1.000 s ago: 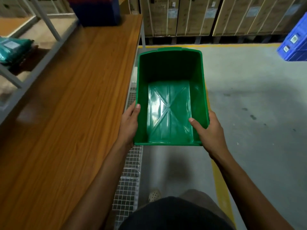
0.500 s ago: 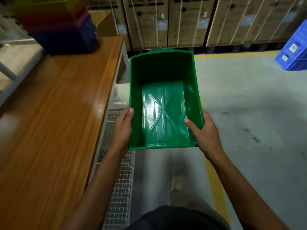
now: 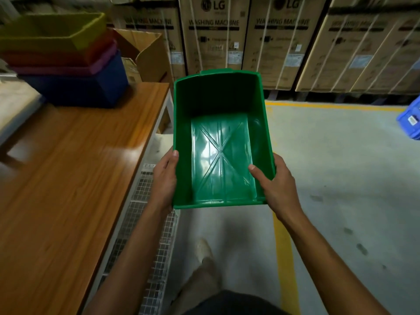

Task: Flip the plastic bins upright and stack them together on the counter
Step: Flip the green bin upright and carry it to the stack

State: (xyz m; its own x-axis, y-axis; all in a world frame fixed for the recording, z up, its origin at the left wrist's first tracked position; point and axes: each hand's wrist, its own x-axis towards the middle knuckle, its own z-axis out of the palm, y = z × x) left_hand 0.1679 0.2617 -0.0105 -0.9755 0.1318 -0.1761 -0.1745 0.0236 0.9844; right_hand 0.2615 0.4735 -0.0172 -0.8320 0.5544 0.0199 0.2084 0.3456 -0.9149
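Note:
A green plastic bin (image 3: 219, 123) is upright in the air, beside the right edge of the wooden counter (image 3: 68, 178), over the floor. My left hand (image 3: 164, 180) grips its near left corner and my right hand (image 3: 276, 189) grips its near right corner, thumb inside the rim. The bin is empty. At the counter's far end stands a stack of upright bins (image 3: 68, 62): blue at the bottom, then purple, red and a yellow-green one on top.
An open cardboard box (image 3: 145, 53) sits behind the stack. Large washing-machine cartons (image 3: 284, 42) line the back wall. A blue crate (image 3: 410, 119) rests on the floor at right. Wire mesh shelving (image 3: 141, 223) runs below the counter edge; a yellow line (image 3: 285, 258) marks the floor.
I have walked forward along the counter with the green bin held in both hands. The stack of coloured bins has come closer and fuller into view at upper left.

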